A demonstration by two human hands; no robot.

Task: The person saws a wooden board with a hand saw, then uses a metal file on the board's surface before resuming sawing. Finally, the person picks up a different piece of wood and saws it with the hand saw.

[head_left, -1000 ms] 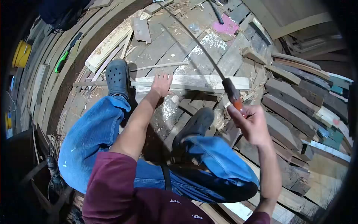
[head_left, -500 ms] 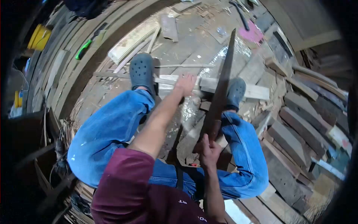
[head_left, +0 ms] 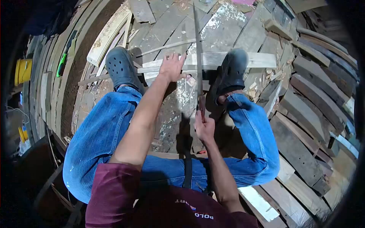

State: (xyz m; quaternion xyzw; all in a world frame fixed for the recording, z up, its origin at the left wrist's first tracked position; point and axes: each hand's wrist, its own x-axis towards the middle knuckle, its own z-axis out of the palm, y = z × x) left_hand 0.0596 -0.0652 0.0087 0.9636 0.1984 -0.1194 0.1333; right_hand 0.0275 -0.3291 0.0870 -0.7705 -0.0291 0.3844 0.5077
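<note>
Wrapped fully around the handle of a saw (head_left: 198, 57), the person's right hand (head_left: 204, 127) sits low between the knees, fingers shut on the grip. The long dark blade runs straight away from the body and crosses a pale plank (head_left: 251, 60).

The rough board floor (head_left: 167, 34) fills most of the room, patched with pale paint and littered with chips. A stack of boards (head_left: 311, 98), dark and weathered, spreads along the right side. The person sits with blue jeans (head_left: 99, 129) bent at the knee, legs apart on either side of the saw.

The plank lies crosswise on the floor in front of them. A dark left shoe (head_left: 119, 68) stands at its left end, touching it, and the right shoe (head_left: 232, 70) is planted on it just right of the blade.

The left hand (head_left: 173, 67) lies palm down on the plank just left of the blade, fingers spread and flat, closed on nothing.

A thin strip (head_left: 167, 46) lies just beyond the plank. Far off at the left edge sit a yellow bucket (head_left: 23, 70) and a green-handled tool (head_left: 62, 64).
</note>
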